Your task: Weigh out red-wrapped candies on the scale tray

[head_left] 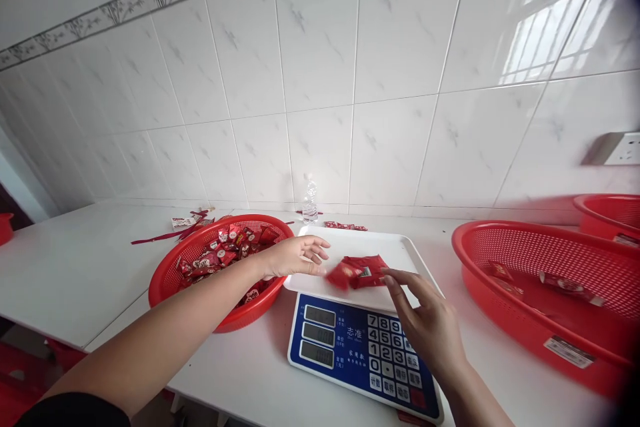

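My left hand (299, 257) reaches over the left side of the white scale tray (411, 255), fingers apart and holding nothing. Just off its fingertips is a small red wrapped packet (341, 276), smeared by motion; whether it touches the tray cannot be told. Beside it lies a flat red packet (375, 263) with a small pale label, its right edge pinched between thumb and forefinger of my right hand (427, 313). Below the tray is the scale's blue keypad panel (353, 333), partly covered by my right hand. My left forearm crosses a red basket (163, 273) of small wrapped snacks.
To the right stands a larger red basket (525, 327) with a few packets inside, and another red basket (607, 203) behind it. A clear bottle (309, 200) and a red patterned strip (345, 226) sit by the tiled wall. Red ribbons (160, 237) lie behind the left basket.
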Tool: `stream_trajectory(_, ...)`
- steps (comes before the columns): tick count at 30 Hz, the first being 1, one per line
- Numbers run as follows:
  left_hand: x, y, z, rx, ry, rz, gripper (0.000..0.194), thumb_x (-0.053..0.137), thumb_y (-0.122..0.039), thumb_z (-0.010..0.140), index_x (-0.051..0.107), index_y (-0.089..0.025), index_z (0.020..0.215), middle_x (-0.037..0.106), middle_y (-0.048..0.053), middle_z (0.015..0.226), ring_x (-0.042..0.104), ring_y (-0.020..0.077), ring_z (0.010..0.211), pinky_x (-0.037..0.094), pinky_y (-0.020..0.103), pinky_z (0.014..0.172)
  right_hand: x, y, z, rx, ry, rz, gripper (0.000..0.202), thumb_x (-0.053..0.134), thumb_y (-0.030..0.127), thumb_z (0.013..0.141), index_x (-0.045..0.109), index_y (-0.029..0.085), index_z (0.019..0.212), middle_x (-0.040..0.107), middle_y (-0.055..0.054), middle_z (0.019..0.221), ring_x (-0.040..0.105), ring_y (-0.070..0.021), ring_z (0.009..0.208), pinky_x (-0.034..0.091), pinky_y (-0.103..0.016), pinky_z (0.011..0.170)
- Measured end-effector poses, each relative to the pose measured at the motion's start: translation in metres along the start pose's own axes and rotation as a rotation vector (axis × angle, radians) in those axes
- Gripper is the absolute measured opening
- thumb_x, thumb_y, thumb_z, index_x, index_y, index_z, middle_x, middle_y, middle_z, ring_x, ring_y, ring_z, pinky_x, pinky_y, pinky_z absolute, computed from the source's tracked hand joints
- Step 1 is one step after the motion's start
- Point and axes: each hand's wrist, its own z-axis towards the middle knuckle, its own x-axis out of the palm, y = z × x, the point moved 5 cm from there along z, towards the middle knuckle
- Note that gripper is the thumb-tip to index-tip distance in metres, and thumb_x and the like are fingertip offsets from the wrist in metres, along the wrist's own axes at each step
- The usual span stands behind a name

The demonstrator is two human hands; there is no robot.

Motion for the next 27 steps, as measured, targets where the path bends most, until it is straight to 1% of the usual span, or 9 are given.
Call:
stream_trajectory(2,0.004,-0.003,0.000,0.000,0.050,0.013,0.043,0.071,-0.026,0.075,0.059,-0.018,0.115,0.065,0.011,0.112,0.059,0.0201,0.108,0.044,0.037,0.095,0.000,0.001,0.000,-0.017,-0.001,-0.004,0.023,0.049,0.039,0.091,0.067,0.024,0.089,0.072,-0.003,0.082,0.067,-0.0193,0.075,0.054,-0.031,0.064)
stream_trajectory(5,-0.007,-0.001,0.001,-0.001,-0.053,0.128,0.032,0.064,-0.030,0.081,0.062,-0.017,0.110,0.067,0.010,0.109,0.060,0.0202,0.107,0.045,0.035,0.095,0.001,0.002,0.001,-0.041,0.004,-0.013,0.022,0.048,0.036,0.092,0.067,0.024,0.089,0.072,-0.003,0.081,0.066,-0.0192,0.076,0.054,-0.032,0.066)
stream_trajectory(10,-0.060,0.027,0.002,-0.136,-0.327,0.440,0.031,0.054,-0.024,0.083,0.059,-0.017,0.113,0.065,0.009,0.118,0.059,0.0206,0.111,0.044,0.033,0.096,0.002,0.006,0.002,-0.080,0.012,-0.034,0.022,0.048,0.036,0.092,0.066,0.024,0.091,0.071,-0.003,0.080,0.066,-0.0191,0.076,0.054,-0.033,0.068)
stream_trajectory(13,-0.091,0.056,-0.004,-0.289,-0.355,0.551,0.037,0.059,-0.024,0.078,0.057,-0.017,0.115,0.061,0.012,0.126,0.054,0.0266,0.119,0.041,0.037,0.099,0.002,0.006,0.001,-0.098,0.004,-0.043,0.023,0.048,0.037,0.092,0.066,0.023,0.091,0.071,-0.003,0.081,0.065,-0.0185,0.074,0.054,-0.032,0.068)
stream_trajectory(15,-0.103,0.076,-0.011,-0.399,-0.307,0.621,0.041,0.063,-0.029,0.073,0.060,-0.016,0.112,0.062,0.014,0.124,0.055,0.0321,0.117,0.041,0.040,0.097,0.002,0.006,0.001,-0.104,-0.001,-0.043,0.023,0.048,0.037,0.092,0.067,0.023,0.090,0.072,-0.002,0.081,0.066,-0.0178,0.073,0.054,-0.031,0.067)
stream_trajectory(18,-0.104,0.098,-0.017,-0.507,-0.204,0.701,0.057,0.072,-0.036,0.062,0.060,-0.015,0.113,0.058,0.018,0.129,0.053,0.0390,0.119,0.042,0.043,0.095,0.002,0.005,0.001,-0.101,0.000,-0.042,0.024,0.048,0.037,0.092,0.067,0.023,0.089,0.072,-0.002,0.081,0.066,-0.0172,0.071,0.054,-0.029,0.064)
stream_trajectory(21,-0.096,0.111,-0.014,-0.538,-0.155,0.765,0.082,0.074,-0.044,0.056,0.049,-0.017,0.129,0.039,0.019,0.147,0.037,0.0406,0.132,0.036,0.045,0.101,0.002,0.004,0.000,-0.082,0.013,-0.041,0.025,0.048,0.039,0.091,0.068,0.023,0.089,0.072,-0.003,0.082,0.067,-0.0177,0.072,0.053,-0.027,0.057)
stream_trajectory(23,-0.091,0.116,-0.009,-0.538,-0.139,0.795,0.090,0.073,-0.047,0.057,0.042,-0.018,0.136,0.033,0.019,0.150,0.033,0.0400,0.135,0.035,0.046,0.103,0.003,0.002,0.000,-0.055,0.026,-0.041,0.027,0.048,0.041,0.091,0.068,0.024,0.089,0.073,-0.003,0.082,0.067,-0.0183,0.072,0.051,-0.027,0.052)
stream_trajectory(27,-0.086,0.124,-0.004,-0.544,-0.090,0.792,0.079,0.069,-0.048,0.062,0.048,-0.014,0.130,0.055,0.022,0.131,0.053,0.0395,0.117,0.043,0.045,0.093,0.004,0.000,0.000,-0.001,0.056,-0.033,0.028,0.047,0.042,0.091,0.069,0.024,0.090,0.073,-0.004,0.084,0.068,-0.0184,0.071,0.050,-0.026,0.048)
